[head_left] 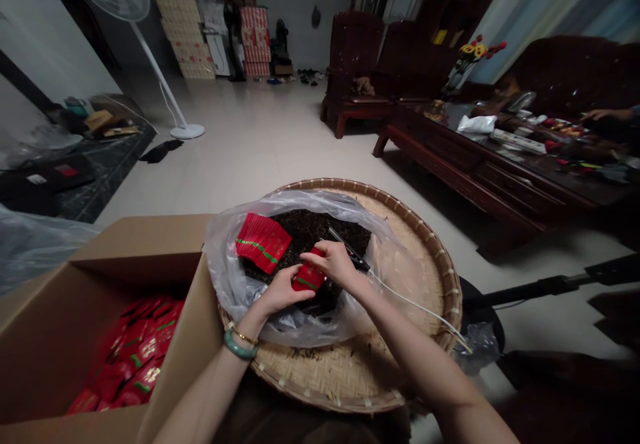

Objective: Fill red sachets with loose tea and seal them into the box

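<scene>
A small red packet with a green stripe (309, 277) is held between both hands above a clear plastic bag (227, 297) of dark, dry leaves (320, 223). My left hand (283, 291) grips its lower left side. The fingers of my right hand (334, 263) close on its upper edge. To the left, a fanned stack of matching red packets (263, 241) rests on the leaves. Just behind my right hand lies a dark tool with metal tips (350, 249), a white cord running from it; its kind is partly hidden. A round woven bamboo tray (430, 264) carries the bag.
At left stands an open cardboard box (175, 357) with many red packets (133, 357) inside. Beyond are a white standing fan (187, 131), stacked cartons (183, 34) and a dark wooden table (450, 151) with clutter. Another person's hand (607, 115) shows at far right.
</scene>
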Action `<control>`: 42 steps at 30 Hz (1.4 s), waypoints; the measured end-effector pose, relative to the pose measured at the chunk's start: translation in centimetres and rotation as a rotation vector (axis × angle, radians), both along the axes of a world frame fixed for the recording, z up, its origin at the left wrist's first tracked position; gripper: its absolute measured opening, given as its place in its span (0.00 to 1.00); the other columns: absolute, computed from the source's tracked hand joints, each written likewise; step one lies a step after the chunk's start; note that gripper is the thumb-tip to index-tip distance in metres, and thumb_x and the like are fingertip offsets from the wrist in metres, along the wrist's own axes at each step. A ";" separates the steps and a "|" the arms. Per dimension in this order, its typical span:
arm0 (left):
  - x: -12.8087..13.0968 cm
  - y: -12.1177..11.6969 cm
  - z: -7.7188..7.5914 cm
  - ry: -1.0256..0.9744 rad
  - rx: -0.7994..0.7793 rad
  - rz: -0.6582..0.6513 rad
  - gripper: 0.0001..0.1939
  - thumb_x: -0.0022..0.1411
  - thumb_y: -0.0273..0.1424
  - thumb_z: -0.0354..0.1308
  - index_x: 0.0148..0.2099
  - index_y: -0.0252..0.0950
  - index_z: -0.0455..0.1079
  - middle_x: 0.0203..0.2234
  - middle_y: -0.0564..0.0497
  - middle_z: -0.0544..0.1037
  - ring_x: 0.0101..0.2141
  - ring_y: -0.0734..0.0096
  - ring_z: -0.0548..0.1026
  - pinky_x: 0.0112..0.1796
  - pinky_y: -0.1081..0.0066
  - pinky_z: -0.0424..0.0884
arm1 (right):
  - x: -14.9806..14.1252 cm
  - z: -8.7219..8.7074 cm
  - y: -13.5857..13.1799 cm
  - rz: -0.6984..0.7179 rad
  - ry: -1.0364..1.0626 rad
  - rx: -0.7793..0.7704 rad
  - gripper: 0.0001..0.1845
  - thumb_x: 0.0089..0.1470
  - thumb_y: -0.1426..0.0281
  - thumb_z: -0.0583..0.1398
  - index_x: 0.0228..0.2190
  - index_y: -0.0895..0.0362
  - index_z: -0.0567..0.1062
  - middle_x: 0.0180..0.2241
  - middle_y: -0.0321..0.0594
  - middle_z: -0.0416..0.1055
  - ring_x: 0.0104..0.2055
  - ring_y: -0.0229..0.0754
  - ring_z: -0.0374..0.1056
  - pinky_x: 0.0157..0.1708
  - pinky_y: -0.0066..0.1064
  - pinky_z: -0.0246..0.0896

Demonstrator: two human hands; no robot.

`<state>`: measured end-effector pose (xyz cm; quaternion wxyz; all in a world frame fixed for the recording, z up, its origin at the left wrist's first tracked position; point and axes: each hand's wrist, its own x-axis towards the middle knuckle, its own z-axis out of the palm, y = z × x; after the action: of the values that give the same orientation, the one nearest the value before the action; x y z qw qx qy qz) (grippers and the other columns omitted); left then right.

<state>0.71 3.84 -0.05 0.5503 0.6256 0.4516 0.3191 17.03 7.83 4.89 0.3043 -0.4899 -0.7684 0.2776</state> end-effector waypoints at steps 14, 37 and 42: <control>-0.3 0.0 0.7 -0.106 -0.111 0.097 0.17 0.46 0.36 0.65 0.36 0.30 0.72 0.30 0.49 0.79 0.31 0.66 0.75 0.35 0.70 0.70 | -1.6 -1.6 -0.8 0.044 -0.018 0.056 0.18 0.54 0.61 0.60 0.18 0.58 0.71 0.20 0.34 0.67 0.23 0.34 0.60 0.26 0.25 0.50; -0.3 0.2 0.7 -0.416 -0.360 0.263 0.25 0.43 0.37 0.69 0.42 0.29 0.69 0.35 0.43 0.80 0.29 0.63 0.79 0.29 0.70 0.74 | 6.7 0.9 1.8 -0.014 -0.029 -0.290 0.27 0.46 0.64 0.64 0.48 0.59 0.71 0.48 0.45 0.71 0.48 0.47 0.67 0.47 0.35 0.61; -0.3 0.1 0.6 -0.379 -0.322 0.193 0.24 0.44 0.37 0.68 0.42 0.30 0.69 0.31 0.46 0.80 0.29 0.63 0.79 0.32 0.68 0.74 | 4.9 2.4 0.5 0.177 -0.001 -0.400 0.28 0.40 0.62 0.67 0.45 0.58 0.75 0.43 0.42 0.75 0.42 0.47 0.70 0.42 0.34 0.63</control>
<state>0.40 3.89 0.58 0.6845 0.4130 0.4430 0.4057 21.94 8.36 7.32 0.1753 -0.4713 -0.7381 0.4498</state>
